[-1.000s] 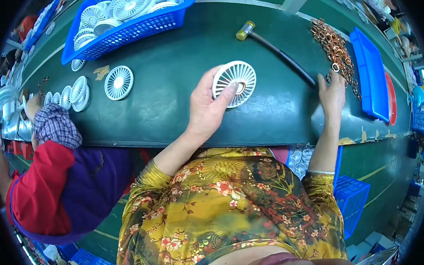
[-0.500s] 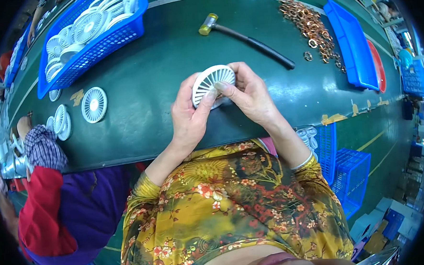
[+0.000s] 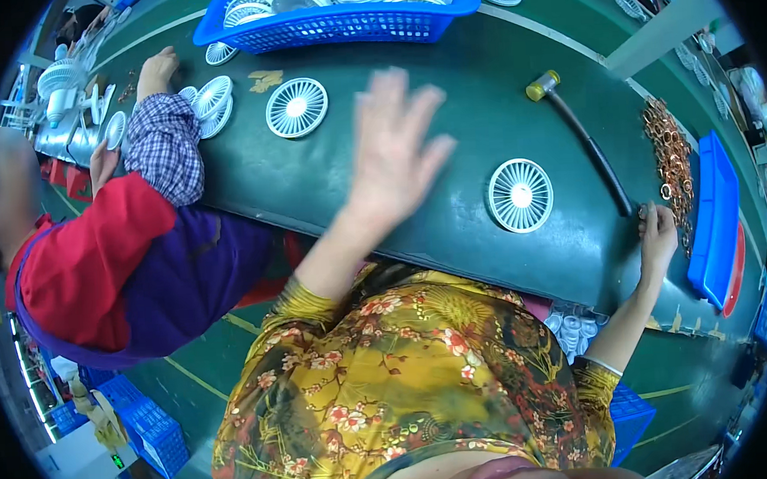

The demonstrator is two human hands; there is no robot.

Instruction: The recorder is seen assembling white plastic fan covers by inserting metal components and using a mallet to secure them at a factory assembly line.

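Note:
My left hand [image 3: 394, 152] is over the table with its fingers spread, blurred by motion and holding nothing. To its left lies a round white slotted fan grille [image 3: 297, 108]. Another white fan grille [image 3: 520, 196] lies flat between my two hands. Far to the right, my right hand [image 3: 659, 238] has its fingertips pinched on a small metal ring [image 3: 642, 212], mostly covered by the fingers. That ring is by the handle end of a hammer [image 3: 588, 146] with a yellow head, close to a pile of copper-coloured rings [image 3: 672, 155].
A blue basket [image 3: 338, 29] full of white grilles stands at the far edge. Beyond the rings are a blue tray [image 3: 714, 222] and a red tray [image 3: 736, 273]. At left a co-worker's checked sleeve [image 3: 166, 142] reaches over the table near more grilles [image 3: 214, 101].
My hands have let go of the white grille, now flat on the table, and moved apart. The right one went to the rings, the left one lifted leftward. The view has turned left.

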